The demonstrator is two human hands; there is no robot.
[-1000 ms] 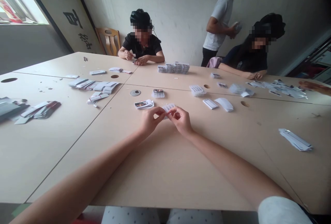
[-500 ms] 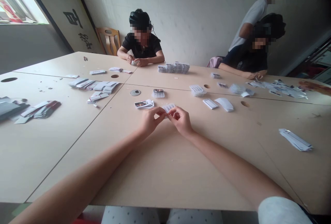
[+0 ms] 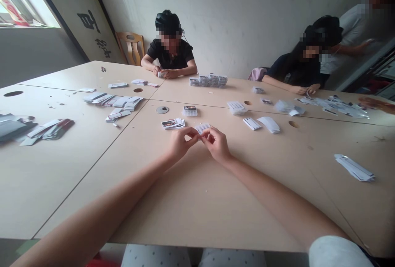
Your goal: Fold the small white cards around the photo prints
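Observation:
My left hand (image 3: 182, 142) and my right hand (image 3: 216, 143) meet fingertip to fingertip above the table, thumbs and index fingers pinched. Whatever sits between the fingertips is too small to make out. Just behind them lies a white sheet or card with small printed marks (image 3: 203, 128), partly hidden by my fingers. To the left of it is a small pile of printed cards (image 3: 173, 124), the top one dark with a picture. A clear plastic box (image 3: 189, 111) with a dark printed card on top stands a little farther back.
On the wooden table (image 3: 173, 209) are stacks of white cards (image 3: 112, 100), clear boxes in a row (image 3: 208, 80), another box stack (image 3: 237, 107) and long strips (image 3: 354, 167). Two people in dark tops sit across; another person stands behind at the right. Round holes pierce the tabletop.
My hands keep the same pinch at nearly the same spot. The standing person at the back right has moved farther right. The whole view has shifted slightly.

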